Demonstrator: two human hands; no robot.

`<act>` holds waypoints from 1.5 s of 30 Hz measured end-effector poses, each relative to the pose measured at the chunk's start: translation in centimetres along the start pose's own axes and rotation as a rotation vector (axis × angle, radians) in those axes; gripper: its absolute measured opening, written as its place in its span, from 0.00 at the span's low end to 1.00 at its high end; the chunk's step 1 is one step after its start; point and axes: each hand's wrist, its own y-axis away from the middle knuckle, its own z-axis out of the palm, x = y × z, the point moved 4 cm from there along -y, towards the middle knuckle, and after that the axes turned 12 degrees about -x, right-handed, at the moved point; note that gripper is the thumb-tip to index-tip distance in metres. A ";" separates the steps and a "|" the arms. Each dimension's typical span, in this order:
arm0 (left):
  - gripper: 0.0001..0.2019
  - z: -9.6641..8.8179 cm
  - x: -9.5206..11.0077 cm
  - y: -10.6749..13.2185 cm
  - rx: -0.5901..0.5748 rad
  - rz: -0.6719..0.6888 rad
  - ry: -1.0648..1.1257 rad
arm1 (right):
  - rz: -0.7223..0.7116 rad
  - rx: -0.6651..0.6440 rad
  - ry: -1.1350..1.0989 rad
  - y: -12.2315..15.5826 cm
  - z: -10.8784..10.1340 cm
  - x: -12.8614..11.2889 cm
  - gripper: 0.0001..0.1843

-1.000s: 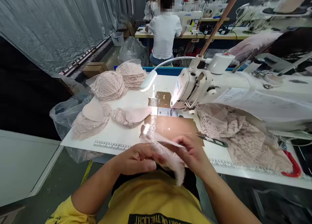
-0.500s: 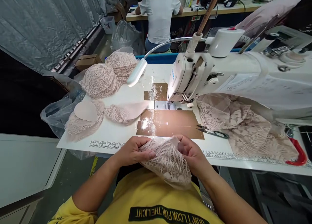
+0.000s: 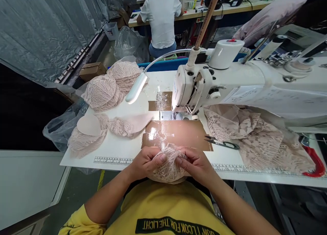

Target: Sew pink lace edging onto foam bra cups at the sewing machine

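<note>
A pale pink lace bra cup [image 3: 170,168] is between my two hands at the table's front edge, gathered and bunched. My left hand [image 3: 150,161] pinches its left side, thumb on top. My right hand [image 3: 195,163] grips the right side with thumb and fingers. Beyond them the sewing machine [image 3: 184,88] stands with its needle area lit, over brown tape [image 3: 176,132] stuck to the white table. Thread snips [image 3: 222,143] lie to the right of the tape. Left of the needle lies a lace piece with a smooth cup [image 3: 136,122].
Stacked lace cups [image 3: 102,92] sit at the back left, with a lace piece and smooth pad [image 3: 89,125] nearer. Heaped lace fabric [image 3: 268,139] and a red-handled tool [image 3: 315,161] lie at right. A lamp [image 3: 136,88] hangs over the table. A person [image 3: 163,20] sits beyond.
My hands have drawn closer together, and the lace cup is more bunched and higher off my lap. The view has shifted slightly.
</note>
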 end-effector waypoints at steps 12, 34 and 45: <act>0.08 -1.4 2.2 -1.5 0.007 -0.033 -0.178 | 0.025 0.111 0.072 -1.2 -0.2 -0.8 0.14; 0.14 -3.5 2.7 -1.2 0.182 -0.061 -0.563 | 0.125 0.111 -0.052 -1.6 -1.2 0.1 0.14; 0.18 -10.4 1.4 -0.9 0.382 -0.388 -1.103 | 0.088 0.227 0.043 -1.3 -2.5 -0.8 0.12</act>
